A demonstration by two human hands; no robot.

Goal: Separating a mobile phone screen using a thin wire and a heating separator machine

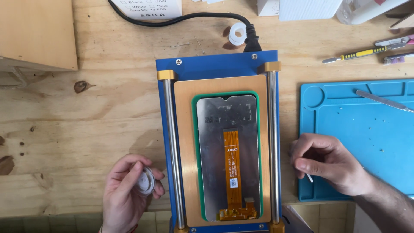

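The left hand (129,190) pinches a small clear spool (145,181) and the right hand (327,162) pinches a thin white bit (309,177), both beside the blue machine (215,64), where the phone screen (227,155) lies face down, not yet touched.

Pale knotty plywood table (86,129) filling the view, a light wooden box (36,34) sitting at its far left corner, tiled floor (64,222) showing below the near edge, soft even light falling
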